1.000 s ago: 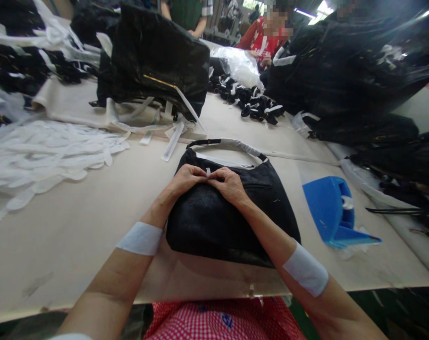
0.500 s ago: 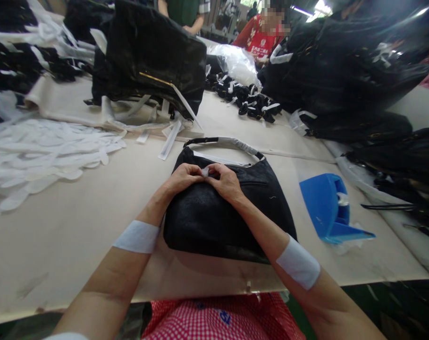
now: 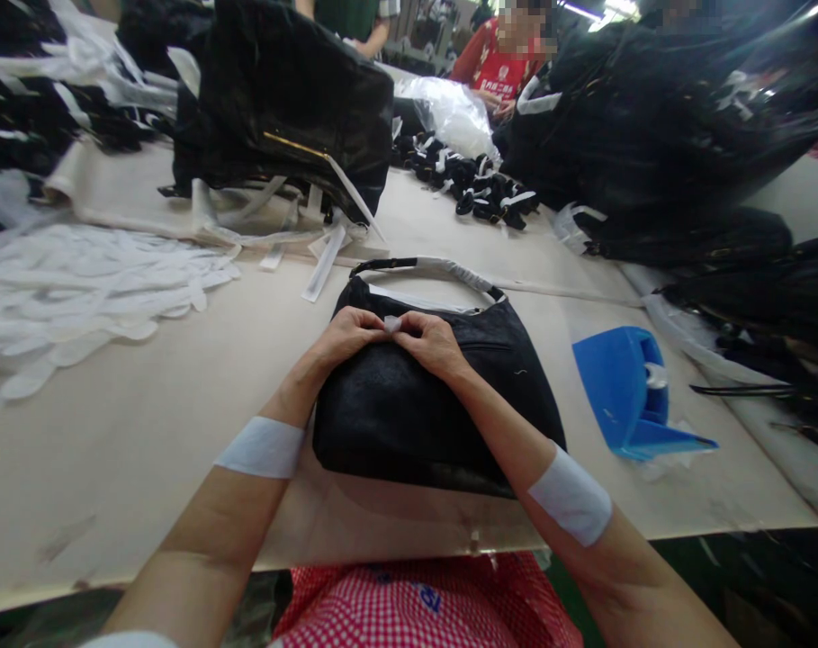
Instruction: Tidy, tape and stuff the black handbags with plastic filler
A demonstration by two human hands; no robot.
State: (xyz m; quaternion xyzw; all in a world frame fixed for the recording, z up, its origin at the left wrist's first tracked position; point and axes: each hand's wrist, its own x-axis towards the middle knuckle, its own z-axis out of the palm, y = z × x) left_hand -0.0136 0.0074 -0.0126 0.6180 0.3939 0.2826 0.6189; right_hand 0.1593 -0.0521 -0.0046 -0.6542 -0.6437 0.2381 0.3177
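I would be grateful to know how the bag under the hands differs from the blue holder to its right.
The black bag looks soft and rounded, while the blue holder looks rigid and angular. The bag is clearly larger than the holder. The bag has an arched handle; the holder shows none. Both rest on the pale table.

Handbag (image 3: 409, 414): black, leather-like, soft sheen | Holder (image 3: 615, 387): blue, plastic-looking
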